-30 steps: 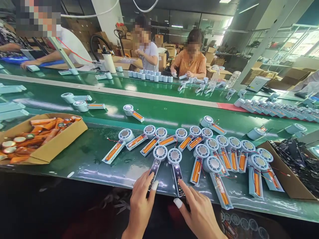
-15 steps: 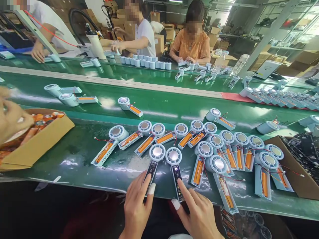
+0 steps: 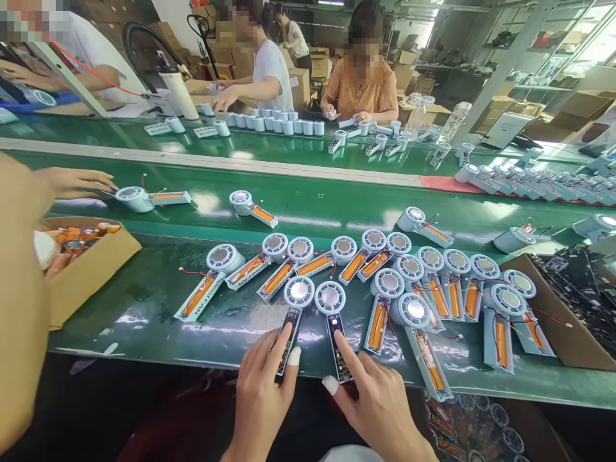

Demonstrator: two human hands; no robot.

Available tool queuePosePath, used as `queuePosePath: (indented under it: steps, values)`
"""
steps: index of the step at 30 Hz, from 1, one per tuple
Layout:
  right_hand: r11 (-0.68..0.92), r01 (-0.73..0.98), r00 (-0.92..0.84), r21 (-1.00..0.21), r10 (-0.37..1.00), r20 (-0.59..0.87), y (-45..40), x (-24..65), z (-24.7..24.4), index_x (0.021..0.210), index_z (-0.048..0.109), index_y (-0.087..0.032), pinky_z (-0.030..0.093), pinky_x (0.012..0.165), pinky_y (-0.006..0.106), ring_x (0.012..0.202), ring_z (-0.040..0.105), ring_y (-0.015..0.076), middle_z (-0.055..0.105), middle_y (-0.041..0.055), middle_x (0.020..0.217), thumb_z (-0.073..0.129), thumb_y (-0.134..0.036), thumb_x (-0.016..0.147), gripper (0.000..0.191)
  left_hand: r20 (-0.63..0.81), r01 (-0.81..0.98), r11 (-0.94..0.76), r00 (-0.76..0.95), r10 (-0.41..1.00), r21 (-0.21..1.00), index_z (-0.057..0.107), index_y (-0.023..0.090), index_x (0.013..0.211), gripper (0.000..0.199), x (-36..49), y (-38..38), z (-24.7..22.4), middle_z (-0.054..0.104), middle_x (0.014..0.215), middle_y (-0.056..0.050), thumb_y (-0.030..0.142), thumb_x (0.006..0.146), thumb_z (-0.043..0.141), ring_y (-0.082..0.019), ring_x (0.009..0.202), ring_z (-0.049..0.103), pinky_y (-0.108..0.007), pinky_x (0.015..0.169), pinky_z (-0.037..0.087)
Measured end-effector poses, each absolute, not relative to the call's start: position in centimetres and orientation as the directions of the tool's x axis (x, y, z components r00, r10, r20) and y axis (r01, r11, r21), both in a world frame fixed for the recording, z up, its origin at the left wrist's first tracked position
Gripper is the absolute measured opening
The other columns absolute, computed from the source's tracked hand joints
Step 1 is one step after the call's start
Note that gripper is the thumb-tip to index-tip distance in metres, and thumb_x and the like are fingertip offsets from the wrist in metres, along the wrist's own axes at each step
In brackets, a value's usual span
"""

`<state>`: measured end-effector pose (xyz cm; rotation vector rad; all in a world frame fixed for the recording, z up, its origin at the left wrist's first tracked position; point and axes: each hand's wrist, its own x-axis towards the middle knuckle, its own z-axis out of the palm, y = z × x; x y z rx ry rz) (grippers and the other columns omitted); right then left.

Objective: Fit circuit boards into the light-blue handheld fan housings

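At the bench's front edge, two light-blue handheld fans lie side by side with their handles toward me, a black circuit board showing in each. My left hand (image 3: 264, 382) holds the handle of the left fan (image 3: 298, 292), index finger along the board and white-covered thumb at its side. On the right fan (image 3: 330, 298), my right hand (image 3: 375, 391) grips the handle, index fingertip pressed on the board and thumb, also white-tipped, near the lower end. A small light glows on the right fan's board. Around them lie several fans with orange batteries (image 3: 378, 324) and thin wires in open handles.
On the left stands a cardboard box (image 3: 96, 269) of orange parts, partly behind a co-worker's arm (image 3: 19, 289). A box of black parts (image 3: 577, 301) is at right. Beyond runs a green conveyor belt (image 3: 312, 186) carrying more fans. Several people work across it.
A co-worker's arm has reached forward at the left, its hand now by the fans on the belt. My hands stay on the same two fans. The view has shifted slightly.
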<state>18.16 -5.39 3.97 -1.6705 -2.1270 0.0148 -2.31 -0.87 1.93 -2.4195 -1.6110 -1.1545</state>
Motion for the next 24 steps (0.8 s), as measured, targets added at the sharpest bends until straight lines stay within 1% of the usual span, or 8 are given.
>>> queuePosePath:
  steps: [4, 7, 12, 15, 20, 24]
  values:
    - [0.258, 0.929, -0.178, -0.265, 0.940, 0.291, -5.38, 18.06, 4.06, 0.149, 0.047, -0.016, 0.040, 0.048, 0.025, 0.050, 0.062, 0.0156, 0.062, 0.0003, 0.068, 0.046, -0.036, 0.098, 0.054, 0.581, 0.830, -0.465, 0.223, 0.783, 0.309, 0.054, 0.022, 0.138, 0.041, -2.13, -0.54, 2.16, 0.072, 0.112, -0.012, 0.020, 0.097, 0.055, -0.029, 0.104, 0.069, -0.044, 0.090, 0.054]
    - [0.241, 0.929, -0.169, -0.281, 0.951, 0.258, -5.35, 18.05, 4.16, 0.149, 0.046, -0.017, 0.042, 0.048, 0.025, 0.053, 0.065, 0.0172, 0.066, 0.0019, 0.072, 0.050, -0.032, 0.095, 0.056, 0.588, 0.847, -0.450, 0.217, 0.779, 0.283, 0.056, 0.019, 0.132, 0.036, -1.79, -0.45, 2.03, 0.072, 0.113, -0.014, 0.017, 0.096, 0.054, -0.030, 0.107, 0.068, -0.045, 0.090, 0.054]
    - [0.239, 0.927, -0.173, -0.289, 0.956, 0.237, -5.32, 18.12, 4.22, 0.149, 0.045, -0.017, 0.046, 0.049, 0.026, 0.056, 0.068, 0.0194, 0.070, 0.0031, 0.078, 0.056, -0.028, 0.089, 0.062, 0.603, 0.835, -0.467, 0.220, 0.767, 0.290, 0.055, 0.017, 0.131, 0.037, -1.49, -0.24, 1.48, 0.071, 0.120, -0.016, 0.012, 0.094, 0.055, -0.034, 0.122, 0.063, -0.053, 0.101, 0.050]
    - [0.233, 0.929, -0.170, -0.288, 0.959, 0.227, -5.34, 18.19, 4.25, 0.150, 0.044, -0.018, 0.046, 0.049, 0.026, 0.057, 0.068, 0.0198, 0.071, 0.0027, 0.078, 0.059, -0.028, 0.088, 0.065, 0.601, 0.836, -0.471, 0.228, 0.766, 0.283, 0.055, 0.016, 0.130, 0.036, -1.53, -0.13, 1.33, 0.072, 0.120, -0.016, 0.013, 0.094, 0.054, -0.033, 0.119, 0.065, -0.055, 0.102, 0.050]
    - [0.225, 0.930, -0.160, -0.290, 0.960, 0.231, -5.31, 18.18, 4.41, 0.148, 0.047, -0.020, 0.044, 0.047, 0.026, 0.055, 0.068, 0.0191, 0.073, 0.0033, 0.079, 0.060, -0.029, 0.088, 0.063, 0.611, 0.842, -0.471, 0.232, 0.757, 0.264, 0.056, 0.015, 0.129, 0.034, -1.52, -0.06, 1.53, 0.073, 0.119, -0.016, 0.013, 0.095, 0.052, -0.033, 0.118, 0.066, -0.054, 0.101, 0.050]
    - [0.225, 0.928, -0.160, -0.298, 0.961, 0.225, -5.32, 18.14, 4.40, 0.148, 0.047, -0.019, 0.046, 0.048, 0.026, 0.056, 0.069, 0.0199, 0.073, 0.0038, 0.080, 0.059, -0.031, 0.089, 0.061, 0.615, 0.846, -0.468, 0.230, 0.754, 0.257, 0.056, 0.016, 0.128, 0.033, -1.40, -0.04, 1.57, 0.073, 0.118, -0.015, 0.013, 0.095, 0.052, -0.033, 0.116, 0.067, -0.054, 0.100, 0.051]
